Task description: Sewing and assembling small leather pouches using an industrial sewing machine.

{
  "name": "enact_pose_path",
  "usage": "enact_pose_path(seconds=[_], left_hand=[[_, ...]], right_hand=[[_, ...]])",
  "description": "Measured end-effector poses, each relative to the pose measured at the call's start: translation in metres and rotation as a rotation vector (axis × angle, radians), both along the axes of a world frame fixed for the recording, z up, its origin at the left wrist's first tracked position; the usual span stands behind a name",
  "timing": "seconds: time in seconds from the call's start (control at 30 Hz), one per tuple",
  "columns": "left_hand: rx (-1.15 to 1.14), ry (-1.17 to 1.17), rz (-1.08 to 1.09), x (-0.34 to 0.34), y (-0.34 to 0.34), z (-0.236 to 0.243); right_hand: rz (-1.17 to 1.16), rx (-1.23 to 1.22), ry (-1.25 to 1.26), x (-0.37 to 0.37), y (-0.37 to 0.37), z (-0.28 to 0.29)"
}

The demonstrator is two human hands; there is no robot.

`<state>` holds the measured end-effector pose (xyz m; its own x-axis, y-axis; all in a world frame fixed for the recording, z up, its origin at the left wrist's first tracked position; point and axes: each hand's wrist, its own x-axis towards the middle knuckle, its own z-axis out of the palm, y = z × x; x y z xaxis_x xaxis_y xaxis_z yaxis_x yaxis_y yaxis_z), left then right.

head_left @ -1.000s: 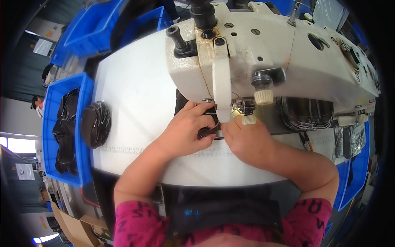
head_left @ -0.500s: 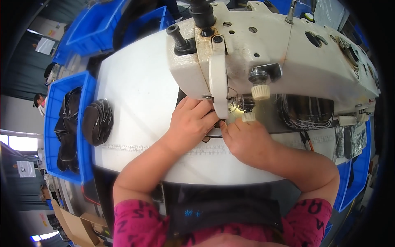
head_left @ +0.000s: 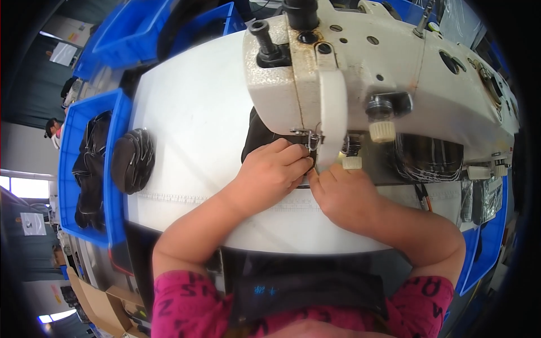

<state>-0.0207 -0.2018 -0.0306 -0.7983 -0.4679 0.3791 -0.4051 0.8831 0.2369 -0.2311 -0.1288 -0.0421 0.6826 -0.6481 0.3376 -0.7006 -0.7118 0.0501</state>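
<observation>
A black fabric piece (head_left: 256, 134) lies under the head of a white sewing machine (head_left: 375, 65), partly covered by the machine and my hands. My left hand (head_left: 274, 170) is closed on it, fingers bent and pressed together just in front of the needle area (head_left: 313, 141). Close by on the right, my right hand (head_left: 348, 197) is closed too, thumb and forefinger pinching at the fabric's near edge beside my left fingertips. The exact spot of that pinch is mostly hidden.
Left on the white table (head_left: 191, 121) sits a stack of dark fabric pieces (head_left: 133, 160), beside a blue bin (head_left: 117, 225) of dark pieces. A plaid-lined stack (head_left: 429, 159) lies under the machine arm. Right of my hand are a slim tool (head_left: 421, 197) and clear packets (head_left: 487, 200).
The machine and table shift slightly in view as the head turns. More black fabric shows left of the needle area, and both hands remain close together at its edge.
</observation>
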Motion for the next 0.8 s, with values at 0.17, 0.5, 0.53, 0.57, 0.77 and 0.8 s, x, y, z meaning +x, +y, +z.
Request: enact_pose_path(seconds=[0.17, 0.5, 0.53, 0.57, 0.77, 0.8], left_hand=[[-0.008, 0.021, 0.037, -0.001, 0.001, -0.003], [-0.046, 0.019, 0.120, -0.006, -0.003, -0.010], [-0.054, 0.042, 0.109, -0.006, -0.003, -0.011], [-0.052, 0.042, 0.106, -0.007, -0.003, -0.011], [-0.123, -0.013, 0.094, -0.002, -0.003, -0.010], [-0.122, 0.006, 0.097, -0.002, -0.003, -0.012]], right_hand=[[-0.009, -0.018, 0.011, 0.001, -0.001, 0.001], [-0.079, -0.029, 0.046, -0.001, -0.010, 0.002], [-0.077, -0.031, 0.035, -0.001, -0.010, 0.002], [-0.081, -0.029, 0.035, -0.001, -0.010, 0.001], [-0.062, 0.019, 0.022, 0.000, -0.007, -0.002], [-0.064, -0.005, 0.020, 0.000, -0.008, -0.001]])
